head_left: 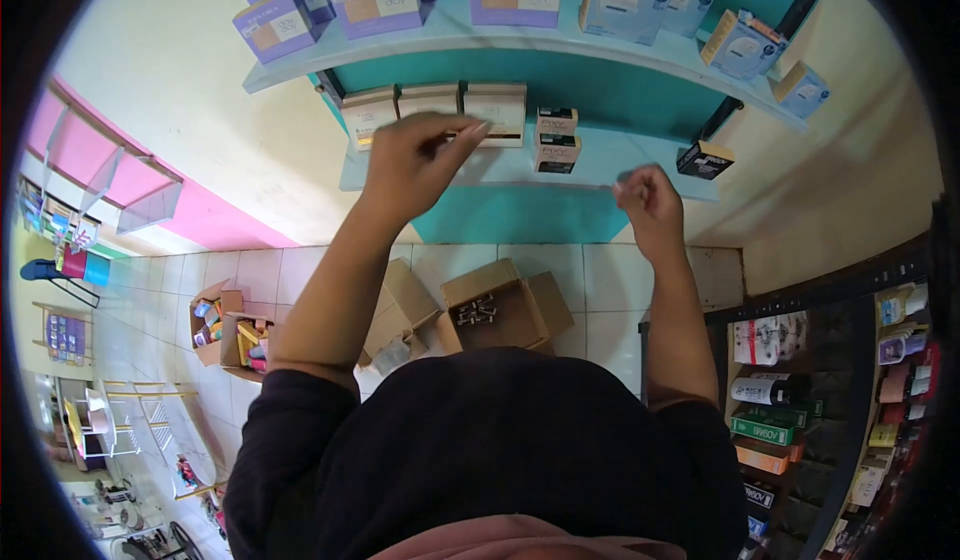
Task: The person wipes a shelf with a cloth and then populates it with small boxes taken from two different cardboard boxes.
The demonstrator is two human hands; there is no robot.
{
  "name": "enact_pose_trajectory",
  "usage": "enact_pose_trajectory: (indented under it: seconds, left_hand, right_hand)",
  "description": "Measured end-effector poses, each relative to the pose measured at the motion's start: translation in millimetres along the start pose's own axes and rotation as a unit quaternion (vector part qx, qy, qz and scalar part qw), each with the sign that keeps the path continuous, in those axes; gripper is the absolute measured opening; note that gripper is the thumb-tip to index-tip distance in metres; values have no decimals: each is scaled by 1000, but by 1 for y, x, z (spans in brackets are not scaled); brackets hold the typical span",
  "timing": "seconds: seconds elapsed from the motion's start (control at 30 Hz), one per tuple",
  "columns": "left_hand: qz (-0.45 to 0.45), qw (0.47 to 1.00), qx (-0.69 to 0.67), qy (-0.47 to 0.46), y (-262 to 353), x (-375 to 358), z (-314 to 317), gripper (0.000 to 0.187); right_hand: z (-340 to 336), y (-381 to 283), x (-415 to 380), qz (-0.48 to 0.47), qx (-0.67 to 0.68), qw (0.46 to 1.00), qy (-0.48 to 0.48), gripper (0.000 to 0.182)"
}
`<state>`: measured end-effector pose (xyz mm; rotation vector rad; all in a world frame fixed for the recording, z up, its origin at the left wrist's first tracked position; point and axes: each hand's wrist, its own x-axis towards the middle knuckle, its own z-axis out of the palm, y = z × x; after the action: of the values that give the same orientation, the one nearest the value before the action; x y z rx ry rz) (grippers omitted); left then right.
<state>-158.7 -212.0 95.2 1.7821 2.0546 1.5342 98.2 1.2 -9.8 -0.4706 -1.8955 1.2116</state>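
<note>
My left hand (425,163) is raised before the lower shelf (620,155), thumb and fingers drawn together in a pinch with nothing showing between them. It overlaps a row of cream boxes (497,108) standing on that shelf. Right of them are small black-and-beige PIXY boxes (557,153), one behind the other. My right hand (652,208) is in front of the shelf's right part, fingers curled in and a little blurred. A small greyish patch shows at its fingertips; I cannot tell what it is. Closest to this hand is a small black box (705,160).
The upper shelf (420,45) carries purple IMPLORA boxes (375,0) and pale blue Wardah boxes (622,5). On the tiled floor are an open carton (548,312) with small items inside and filled cartons (232,335). A dark rack (850,360) of packaged goods stands at right.
</note>
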Motion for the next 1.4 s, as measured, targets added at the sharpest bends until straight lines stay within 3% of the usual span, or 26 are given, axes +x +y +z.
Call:
enact_pose_trajectory:
  seconds: [0.03,0.07,0.2,0.27,0.33,0.37,0.47,0.53,0.57,0.6,0.63,0.67,0.73,0.8,0.87,0.97,1.03,1.1,1.17,1.2,1.27,1.4]
  left_hand:
    - [-20,998,-38,41,-7,-18,-1,18]
    - [-28,998,-38,36,-13,-37,1,18]
    - [-202,949,-230,81,-47,-123,35,16]
    - [-257,941,-211,65,-70,-167,60,17]
    - [-368,903,-223,12,-99,-203,86,17]
    - [-378,899,-219,13,-113,-221,101,17]
    - [-435,870,-232,24,-156,-269,139,19]
    - [-490,858,-130,-77,-184,-297,159,18]
    - [-494,857,-129,-73,-201,-315,172,18]
    - [-471,876,-52,-86,-217,-336,186,22]
    - [-444,890,25,-99,-227,-351,196,26]
    - [-448,888,26,-97,-239,-363,207,26]
    - [-432,879,62,-191,-251,-378,222,33]
    - [-417,886,63,-192,-260,-393,235,38]
    - [-398,894,63,-193,-273,-404,248,43]
    - [-323,913,72,-240,-309,-431,272,50]
    - [-344,880,100,-311,-312,-434,277,49]
    - [-319,885,120,-318,-319,-442,282,46]
    - [-292,888,137,-327,-325,-450,289,43]
    - [-291,889,137,-327,-326,-451,292,38]
    - [-292,888,136,-328,-326,-452,296,33]
    - [-297,893,149,-304,-315,-440,291,34]
  right_hand:
    - [1,-2,-17,8,2,1000,1,16]
    - [0,-6,-36,72,41,996,-19,18]
    - [20,19,-100,282,146,945,-78,21]
    - [34,53,-133,325,127,931,-109,19]
    - [55,90,-159,449,213,865,-71,19]
    - [64,117,-176,499,256,826,-48,19]
    - [103,172,-217,536,201,818,-50,21]
    - [137,215,-248,530,129,832,-102,22]
    - [151,230,-256,514,53,843,-151,24]
    - [166,235,-262,516,53,841,-156,24]
    - [182,238,-269,456,-41,867,-198,26]
    - [197,242,-273,386,-134,881,-237,28]
    - [222,261,-286,379,-148,874,-264,32]
    - [243,276,-298,372,-161,867,-290,37]
    - [256,288,-306,253,-277,892,-251,44]
    - [270,305,-303,281,-312,864,-278,52]
    - [273,315,-299,290,-318,851,-301,51]
    - [279,336,-305,301,-325,837,-322,51]
    - [289,375,-332,307,-218,898,-227,40]
    - [288,372,-333,312,-219,896,-226,40]
    - [286,356,-326,156,-364,861,-319,26]
    - [290,354,-321,145,-437,827,-323,26]
